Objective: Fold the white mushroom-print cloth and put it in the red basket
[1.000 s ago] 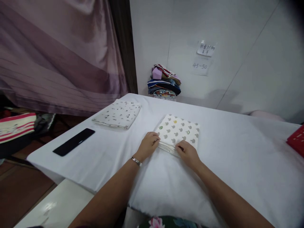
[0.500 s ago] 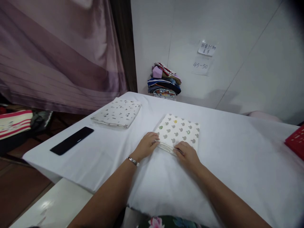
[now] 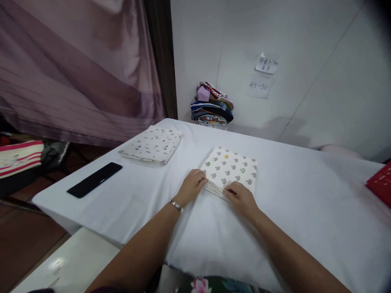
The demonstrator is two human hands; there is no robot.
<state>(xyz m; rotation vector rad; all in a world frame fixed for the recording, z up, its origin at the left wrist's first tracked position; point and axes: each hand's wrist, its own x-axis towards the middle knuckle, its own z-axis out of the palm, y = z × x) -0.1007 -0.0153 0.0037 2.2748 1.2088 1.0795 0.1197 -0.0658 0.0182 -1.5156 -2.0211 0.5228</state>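
A folded white cloth (image 3: 229, 167) printed with grey, green and yellow motifs lies flat on the table in front of me. Its layered near edge faces my body. My left hand (image 3: 193, 185), with a silver bracelet at the wrist, pinches the near left corner. Toward the right part of that same edge, my right hand (image 3: 241, 197) grips the layers between thumb and fingers. Several stacked layers show between the two hands. The undersides of the fingers are hidden.
Another folded white cloth (image 3: 154, 144) with small dark prints lies at the back left, behind a black phone-like slab (image 3: 94, 180). A pile of folded fabrics (image 3: 212, 106) stands beyond the table (image 3: 305, 203). A red perforated object (image 3: 380, 183) sits at the right edge.
My left hand has shifted slightly right along the near edge of the cloth. My right hand keeps its grip almost unmoved. The view has moved very slightly.
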